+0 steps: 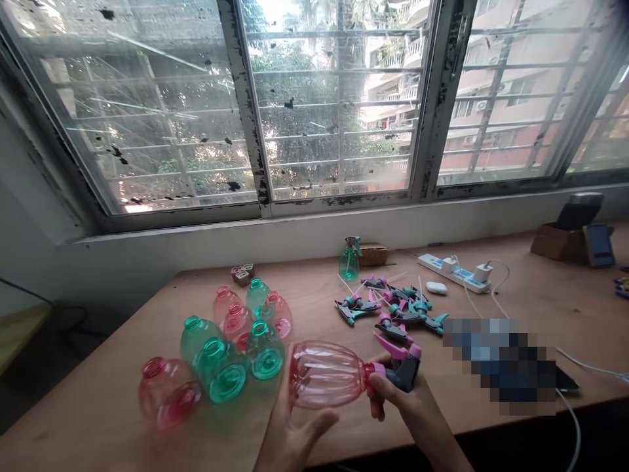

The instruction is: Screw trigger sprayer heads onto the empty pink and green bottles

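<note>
A clear pink spray bottle (327, 375) lies sideways between my hands, above the near part of the table. My left hand (292, 429) holds it at the base, thumb along the near side, the other fingers mostly hidden. At the neck, my right hand (393, 393) has its thumb and fingers closed round the pink collar of a grey and pink spray head (405, 370), which sits on the bottle's mouth. Whether it is screwed tight I cannot tell. Left of my hands stand several open pink bottles (167, 393) and green bottles (221, 370) without heads.
Behind my right hand lies a pile of loose spray heads (403, 305) with thin tubes. A complete green spray bottle (349, 261) stands by the wall. Farther right are a power strip (455, 272), a white earbud case (436, 288), a blurred-out patch, cables and a cardboard box (560, 241).
</note>
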Action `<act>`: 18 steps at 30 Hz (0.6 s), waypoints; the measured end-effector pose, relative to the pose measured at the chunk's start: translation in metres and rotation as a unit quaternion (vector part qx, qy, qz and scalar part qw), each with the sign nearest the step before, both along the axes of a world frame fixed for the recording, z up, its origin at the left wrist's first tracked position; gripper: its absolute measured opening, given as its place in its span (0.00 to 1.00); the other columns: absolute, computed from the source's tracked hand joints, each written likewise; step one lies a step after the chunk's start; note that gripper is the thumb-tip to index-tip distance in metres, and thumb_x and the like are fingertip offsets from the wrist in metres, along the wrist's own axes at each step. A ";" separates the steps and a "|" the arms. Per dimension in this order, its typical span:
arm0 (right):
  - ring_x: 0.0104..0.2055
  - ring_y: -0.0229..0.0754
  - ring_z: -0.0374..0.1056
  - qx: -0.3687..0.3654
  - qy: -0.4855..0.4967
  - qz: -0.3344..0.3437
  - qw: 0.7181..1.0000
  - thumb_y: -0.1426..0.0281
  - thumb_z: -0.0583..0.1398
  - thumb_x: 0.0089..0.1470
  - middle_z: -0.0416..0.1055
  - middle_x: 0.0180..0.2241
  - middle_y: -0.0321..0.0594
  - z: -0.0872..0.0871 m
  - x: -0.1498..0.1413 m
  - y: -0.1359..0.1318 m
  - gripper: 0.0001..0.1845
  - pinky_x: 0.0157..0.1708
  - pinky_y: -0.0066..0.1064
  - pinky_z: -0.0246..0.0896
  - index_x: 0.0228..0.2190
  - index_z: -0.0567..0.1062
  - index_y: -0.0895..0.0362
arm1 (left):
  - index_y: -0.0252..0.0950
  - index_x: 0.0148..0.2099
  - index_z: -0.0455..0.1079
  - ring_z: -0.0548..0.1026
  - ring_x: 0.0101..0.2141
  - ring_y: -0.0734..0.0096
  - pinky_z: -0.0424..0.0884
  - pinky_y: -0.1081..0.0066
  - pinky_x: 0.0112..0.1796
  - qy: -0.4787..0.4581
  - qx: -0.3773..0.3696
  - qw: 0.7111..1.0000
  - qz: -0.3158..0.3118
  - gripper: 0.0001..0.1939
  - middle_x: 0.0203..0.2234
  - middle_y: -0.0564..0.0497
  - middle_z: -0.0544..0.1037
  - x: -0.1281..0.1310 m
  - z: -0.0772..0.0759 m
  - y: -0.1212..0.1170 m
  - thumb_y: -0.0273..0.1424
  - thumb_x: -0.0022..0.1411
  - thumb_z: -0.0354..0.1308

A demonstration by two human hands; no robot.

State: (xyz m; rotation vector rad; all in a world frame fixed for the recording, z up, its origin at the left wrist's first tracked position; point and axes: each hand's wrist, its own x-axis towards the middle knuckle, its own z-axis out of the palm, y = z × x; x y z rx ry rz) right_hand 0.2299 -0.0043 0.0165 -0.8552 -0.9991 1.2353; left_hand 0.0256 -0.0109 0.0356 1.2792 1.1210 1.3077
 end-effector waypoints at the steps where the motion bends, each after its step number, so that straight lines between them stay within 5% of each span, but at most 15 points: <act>1: 0.17 0.40 0.71 -0.002 -0.004 0.001 1.000 0.58 0.71 0.51 0.75 0.20 0.36 -0.003 0.000 0.002 0.19 0.17 0.29 0.63 0.33 0.74 0.59 | 0.35 0.67 0.62 0.70 0.59 0.43 0.65 0.55 0.60 -0.012 -0.009 1.000 -0.016 0.48 0.57 0.39 0.76 0.001 -0.003 0.005 0.49 0.49 0.70; 4: 0.17 0.39 0.70 -0.008 -0.018 0.004 1.000 0.57 0.70 0.52 0.74 0.20 0.35 -0.013 0.002 0.010 0.18 0.18 0.29 0.63 0.32 0.73 0.58 | 0.32 0.62 0.67 0.72 0.58 0.42 0.67 0.54 0.58 -0.018 -0.032 0.999 -0.024 0.43 0.54 0.36 0.78 0.001 -0.017 0.018 0.49 0.50 0.70; 9: 0.18 0.36 0.67 -0.049 -0.025 -0.011 0.998 0.57 0.70 0.51 0.72 0.21 0.33 -0.028 0.005 0.019 0.18 0.20 0.26 0.60 0.32 0.73 0.58 | 0.40 0.70 0.53 0.65 0.64 0.49 0.56 0.54 0.65 -0.019 -0.047 0.998 -0.028 0.51 0.63 0.43 0.70 -0.001 -0.040 0.026 0.39 0.49 0.73; 13: 0.18 0.35 0.62 -0.086 -0.003 -0.033 0.996 0.54 0.71 0.48 0.70 0.19 0.31 -0.036 0.002 0.024 0.22 0.17 0.25 0.57 0.31 0.73 0.59 | 0.38 0.72 0.49 0.57 0.67 0.50 0.54 0.58 0.65 0.013 -0.054 0.998 -0.030 0.56 0.67 0.41 0.62 0.001 -0.055 0.033 0.41 0.48 0.73; 18: 0.19 0.35 0.61 -0.095 -0.009 -0.057 0.994 0.54 0.70 0.50 0.69 0.19 0.32 -0.042 -0.001 0.025 0.21 0.18 0.25 0.57 0.33 0.75 0.60 | 0.32 0.68 0.58 0.69 0.61 0.42 0.63 0.51 0.61 -0.048 -0.065 0.997 0.003 0.50 0.60 0.34 0.72 0.004 -0.067 0.039 0.49 0.49 0.71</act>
